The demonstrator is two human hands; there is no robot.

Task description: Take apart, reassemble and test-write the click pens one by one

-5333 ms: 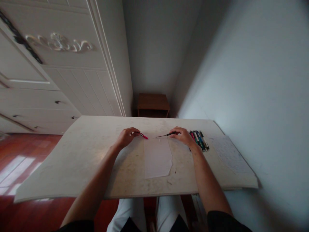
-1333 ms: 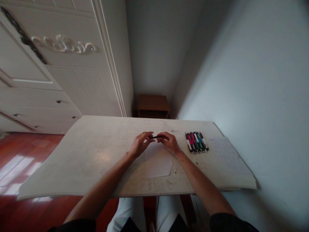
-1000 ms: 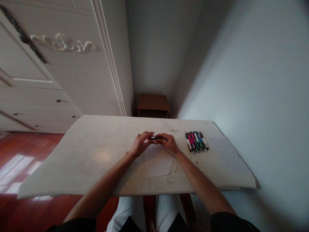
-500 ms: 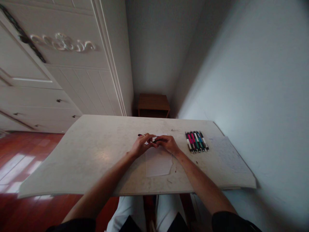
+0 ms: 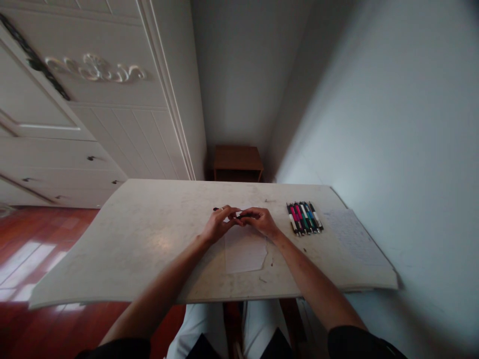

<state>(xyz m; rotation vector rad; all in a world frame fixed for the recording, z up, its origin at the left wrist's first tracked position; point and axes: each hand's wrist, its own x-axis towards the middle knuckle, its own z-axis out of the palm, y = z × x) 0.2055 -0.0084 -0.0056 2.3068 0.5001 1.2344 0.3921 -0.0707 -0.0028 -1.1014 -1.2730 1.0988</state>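
Observation:
My left hand (image 5: pixel 221 223) and my right hand (image 5: pixel 261 222) meet fingertip to fingertip above a sheet of white paper (image 5: pixel 245 254). Both are closed, pinching a slim dark pen (image 5: pixel 240 217) between them; the fingers cover most of it. A dark tip (image 5: pixel 215 209) pokes out past the far side of my left hand, and I cannot tell whether it belongs to the same pen. A ring shows on a left finger. To the right of my right hand lies a row of several pens (image 5: pixel 304 218) with pink, white, green, blue and black barrels.
The pale tabletop (image 5: pixel 160 224) carries small dark crumbs near the paper. A handwritten sheet (image 5: pixel 354 237) lies at its right edge by the wall (image 5: pixel 411 149). A white cabinet (image 5: pixel 149 134) stands at the left, and a small brown wooden stand (image 5: pixel 238 157) beyond the table.
Both hands stay in nearly the same place, with only a slight shift of the fingers around the pen. The view has moved very slightly.

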